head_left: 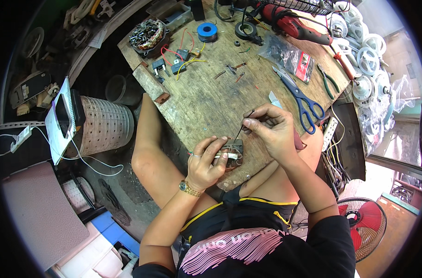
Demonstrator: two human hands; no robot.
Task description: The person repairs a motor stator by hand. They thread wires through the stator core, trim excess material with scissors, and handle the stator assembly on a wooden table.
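My left hand (207, 161), with a gold watch at the wrist, is closed on a small wired electrical part (238, 149) at the table's near edge. Thin coppery wires and a white sleeve (227, 156) show on it; the fingers cover much of the rest. Above it, my right hand (270, 129) pinches a thin dark rod (239, 133) between thumb and fingertips. The rod slants down toward the part, and I cannot tell whether its lower end touches.
Blue-handled scissors (300, 98) and green-handled pliers (329, 81) lie to the right. A wooden block (150, 83) sits on the left edge. Farther back are a blue spool (207, 31), black components with coloured wires (179, 62), a wound motor core (147, 35) and a red power tool (289, 23).
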